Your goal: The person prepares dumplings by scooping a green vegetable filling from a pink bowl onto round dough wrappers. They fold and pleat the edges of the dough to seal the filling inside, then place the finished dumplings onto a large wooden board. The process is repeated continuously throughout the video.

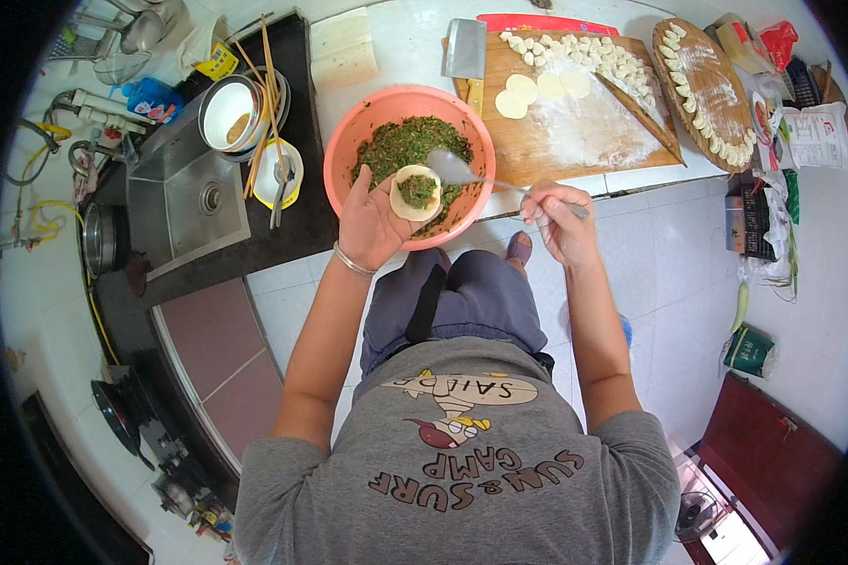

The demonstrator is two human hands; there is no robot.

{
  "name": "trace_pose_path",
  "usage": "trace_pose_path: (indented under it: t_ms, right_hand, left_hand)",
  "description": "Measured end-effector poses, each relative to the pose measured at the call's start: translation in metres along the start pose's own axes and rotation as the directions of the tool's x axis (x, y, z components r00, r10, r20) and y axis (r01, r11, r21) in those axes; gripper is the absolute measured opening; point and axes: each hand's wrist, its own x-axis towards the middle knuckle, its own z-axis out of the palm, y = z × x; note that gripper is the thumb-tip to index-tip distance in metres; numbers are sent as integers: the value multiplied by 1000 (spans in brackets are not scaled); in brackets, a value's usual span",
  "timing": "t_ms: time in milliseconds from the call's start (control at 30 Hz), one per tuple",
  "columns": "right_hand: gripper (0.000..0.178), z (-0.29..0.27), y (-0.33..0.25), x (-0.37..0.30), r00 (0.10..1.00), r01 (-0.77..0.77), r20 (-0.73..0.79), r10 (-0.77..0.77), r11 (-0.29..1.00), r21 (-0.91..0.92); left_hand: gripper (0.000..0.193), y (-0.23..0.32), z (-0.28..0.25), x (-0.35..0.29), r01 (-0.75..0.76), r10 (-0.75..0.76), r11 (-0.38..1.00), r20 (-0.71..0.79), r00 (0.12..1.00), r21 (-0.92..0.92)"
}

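A wooden cutting board (pixel 575 122) is lying on the white bench (pixel 396 38), carrying flour, three flat dough rounds (pixel 537 89) and a row of small dough pieces (pixel 584 52) — with a cleaver (pixel 465 49) resting at its left edge. To the right, a round wooden tray (pixel 716 89) is holding finished dumplings (pixel 702 127) along its rim. At the left, a steel sink (pixel 184 193) is sitting in a dark counter, and a white bowl (pixel 228 111) with chopsticks (pixel 266 94) across it is standing just behind the sink.

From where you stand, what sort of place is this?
Most likely a home kitchen: a steel sink set in a dark counter, a wooden board with dough rounds and a cleaver, and a pink bowl of green filling.
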Motion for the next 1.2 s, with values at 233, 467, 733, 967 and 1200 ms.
trace_pose_path:
  t_ms: [233,467,733,967,1200]
  right_hand:
    - [20,19,3,-2,996,-60,18,92,769,-637]
    - [23,20,66,-5,923,196,311,228,417,-887]
    - [18,21,65,0,863,298,432,263,425,-855]
    - [15,22,65,13,874,146,359,328,526,-838]
    - [22,12,88,16,877,-424,-16,480,757,-497]
  left_hand:
    - [64,16,-35,-7,-151,152,987,3,988,-44]
    - [61,21,-64,-23,-188,183,982,-166,969,-12]
    - [63,11,-84,-32,-175,160,983,-220,962,-53]
    - [64,14,-86,-32,-177,170,984,-232,958,-11]
    - [64,23,-83,-35,-189,198,980,-247,948,59]
